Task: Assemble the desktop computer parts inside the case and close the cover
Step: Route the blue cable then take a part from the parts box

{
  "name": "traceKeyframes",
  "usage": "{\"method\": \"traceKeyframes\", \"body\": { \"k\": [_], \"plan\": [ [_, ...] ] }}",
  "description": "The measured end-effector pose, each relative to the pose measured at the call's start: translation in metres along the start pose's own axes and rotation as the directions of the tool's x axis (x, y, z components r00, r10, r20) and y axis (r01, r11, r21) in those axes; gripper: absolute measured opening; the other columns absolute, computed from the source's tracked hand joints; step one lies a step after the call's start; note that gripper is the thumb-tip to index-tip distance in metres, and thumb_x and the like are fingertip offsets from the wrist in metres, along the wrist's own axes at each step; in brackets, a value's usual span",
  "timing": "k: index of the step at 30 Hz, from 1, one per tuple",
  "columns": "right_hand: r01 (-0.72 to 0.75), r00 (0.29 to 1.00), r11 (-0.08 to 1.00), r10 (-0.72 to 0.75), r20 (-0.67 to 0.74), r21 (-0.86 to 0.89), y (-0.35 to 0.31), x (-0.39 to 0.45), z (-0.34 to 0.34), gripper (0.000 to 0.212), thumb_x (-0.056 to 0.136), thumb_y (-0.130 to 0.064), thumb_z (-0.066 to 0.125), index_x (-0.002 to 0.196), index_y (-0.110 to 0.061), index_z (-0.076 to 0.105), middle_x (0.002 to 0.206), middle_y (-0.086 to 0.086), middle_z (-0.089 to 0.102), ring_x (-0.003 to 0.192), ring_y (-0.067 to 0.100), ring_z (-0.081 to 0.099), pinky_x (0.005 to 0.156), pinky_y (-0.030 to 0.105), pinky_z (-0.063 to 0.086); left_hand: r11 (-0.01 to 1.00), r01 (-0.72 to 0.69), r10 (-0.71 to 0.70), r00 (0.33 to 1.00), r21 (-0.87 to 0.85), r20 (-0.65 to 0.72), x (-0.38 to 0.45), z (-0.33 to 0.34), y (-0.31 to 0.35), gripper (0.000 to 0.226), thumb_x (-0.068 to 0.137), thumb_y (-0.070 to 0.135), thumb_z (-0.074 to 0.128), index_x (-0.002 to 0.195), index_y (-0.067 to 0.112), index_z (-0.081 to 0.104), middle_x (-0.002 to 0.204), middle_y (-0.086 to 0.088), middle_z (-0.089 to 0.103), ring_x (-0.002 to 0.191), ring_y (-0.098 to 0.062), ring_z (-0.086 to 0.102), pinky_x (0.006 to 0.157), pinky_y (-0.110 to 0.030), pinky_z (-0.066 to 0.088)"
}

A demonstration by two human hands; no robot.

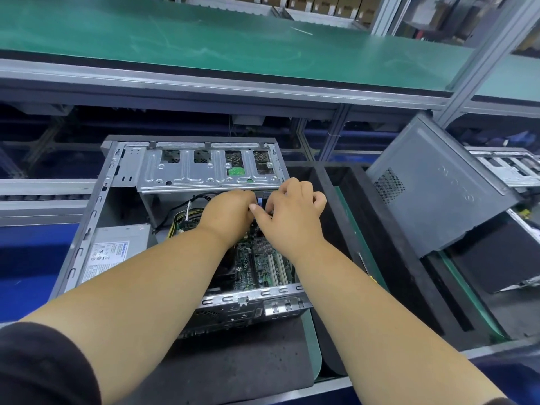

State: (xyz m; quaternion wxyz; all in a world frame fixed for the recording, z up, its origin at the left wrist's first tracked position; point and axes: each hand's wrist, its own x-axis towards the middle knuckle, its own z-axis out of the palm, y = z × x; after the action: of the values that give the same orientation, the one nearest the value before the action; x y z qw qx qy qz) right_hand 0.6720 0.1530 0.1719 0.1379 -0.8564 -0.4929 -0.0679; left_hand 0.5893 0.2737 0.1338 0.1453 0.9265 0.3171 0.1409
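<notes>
the desktop computer case lies open on its side on a dark foam pad, a little left of centre in the head view, its open face up so both arms can reach straight down into it. the drive cage spans the far edge at about 12 o'clock, the power supply sits at 9 o'clock, and the motherboard fills the floor toward 3 o'clock, its white slots showing between the forearms.

both hands meet just under the lip of the drive cage, at roughly 1 o'clock within the case. the left hand is turned knuckles-up with its fingers curled down; what they hold is hidden, so i cannot tell whether they grip anything. the right hand has its fingers bent close together and its thumb stretched toward the left hand, apparently pinching something small where the two touch, though the thing itself is too hidden to name. a bundle of yellow and black cables runs in from 10 o'clock toward that spot, which suggests a connector is being seated near the board's far edge, one hand steadying while the other presses.

the cover leans tilted at 3 o'clock, well apart from the case, propped on the next tray, likely kept off until the wiring is done. closing looks some way off.
</notes>
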Motion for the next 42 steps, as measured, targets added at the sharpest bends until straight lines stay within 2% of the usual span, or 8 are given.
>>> {"method": "traceKeyframes", "body": {
  "k": [4,9,13,19,24,29,36,42],
  "plan": [
    [0.060,0.998,0.996,-0.058,0.029,-0.073,0.001,0.001,0.003,0.024,0.095,-0.037,0.051,0.100,-0.024,0.071,0.115,-0.004,0.045,0.116,0.024,0.034,0.096,0.041,0.020,0.992,-0.061,0.056,0.997,-0.107,-0.045,-0.003,0.002,-0.005,0.008,0.086,0.024,0.067,0.092,0.020,0.068,0.089,0.000,0.067,0.082,-0.024,0.058,0.066,-0.028,0.037],
    [0.050,0.998,0.999,-0.051,0.035,0.013,0.002,0.003,-0.001,0.011,0.091,-0.033,0.065,0.087,-0.028,0.074,0.111,-0.010,0.045,0.116,0.021,0.032,0.088,0.035,0.013,0.991,-0.068,0.067,0.998,-0.117,-0.012,-0.001,0.002,-0.007,0.005,0.086,0.022,0.068,0.090,0.019,0.065,0.081,0.002,0.059,0.075,-0.020,0.049,0.064,-0.029,0.036],
    [0.140,0.989,0.989,-0.143,0.046,0.055,0.004,0.001,-0.002,0.009,0.086,-0.029,0.071,0.079,-0.026,0.075,0.105,-0.012,0.046,0.114,0.019,0.033,0.083,0.031,0.008,0.993,-0.081,0.082,0.997,-0.086,0.007,-0.002,0.002,-0.005,0.015,0.084,0.014,0.062,0.076,0.022,0.052,0.074,0.005,0.051,0.071,-0.022,0.046,0.059,-0.029,0.028],
    [0.177,0.980,0.978,-0.185,0.068,0.113,0.004,0.001,-0.005,0.008,0.085,-0.026,0.072,0.077,-0.024,0.074,0.100,-0.011,0.050,0.114,0.019,0.035,0.091,0.036,0.017,0.993,-0.110,0.109,0.994,0.046,0.025,-0.003,0.004,-0.002,0.019,0.088,0.014,0.056,0.077,0.023,0.044,0.074,0.001,0.050,0.070,-0.025,0.044,0.057,-0.031,0.030],
    [0.208,0.966,0.971,-0.186,0.177,-0.115,-0.002,-0.001,-0.001,0.016,0.085,-0.028,0.058,0.081,-0.025,0.074,0.096,-0.006,0.051,0.110,0.025,0.034,0.092,0.040,0.019,0.999,-0.049,0.049,0.998,-0.010,0.037,-0.004,0.002,-0.003,0.006,0.087,0.013,0.057,0.089,0.019,0.057,0.084,-0.001,0.062,0.079,-0.027,0.055,0.061,-0.032,0.039],
    [0.222,0.951,0.931,-0.141,0.275,-0.289,-0.007,-0.001,0.004,0.015,0.085,-0.024,0.060,0.075,-0.024,0.049,0.099,0.000,0.053,0.114,0.028,0.031,0.099,0.046,0.020,0.988,0.017,-0.005,0.997,-0.155,0.078,-0.008,-0.004,-0.011,0.005,0.087,0.022,0.064,0.088,0.027,0.061,0.087,0.004,0.065,0.081,-0.021,0.057,0.071,-0.030,0.047],
    [0.204,0.950,0.924,-0.106,0.295,-0.324,-0.008,-0.001,0.001,0.016,0.085,-0.015,0.058,0.076,-0.021,0.047,0.094,0.000,0.041,0.117,0.027,0.028,0.099,0.045,0.019,0.898,0.173,-0.102,0.976,-0.404,0.192,-0.008,-0.010,-0.014,0.014,0.080,0.035,0.076,0.078,0.024,0.068,0.073,0.007,0.065,0.064,-0.007,0.055,0.059,-0.021,0.042],
    [0.179,0.960,0.926,-0.091,0.263,-0.333,-0.009,0.003,0.006,0.037,0.082,-0.012,0.060,0.059,-0.023,0.034,0.088,-0.001,0.042,0.111,0.026,0.030,0.085,0.039,0.017,0.916,0.185,-0.109,0.969,-0.356,0.224,-0.002,-0.005,-0.009,0.016,0.078,0.032,0.079,0.077,0.019,0.069,0.070,0.008,0.063,0.065,-0.011,0.056,0.062,-0.025,0.045]
  ]
}}
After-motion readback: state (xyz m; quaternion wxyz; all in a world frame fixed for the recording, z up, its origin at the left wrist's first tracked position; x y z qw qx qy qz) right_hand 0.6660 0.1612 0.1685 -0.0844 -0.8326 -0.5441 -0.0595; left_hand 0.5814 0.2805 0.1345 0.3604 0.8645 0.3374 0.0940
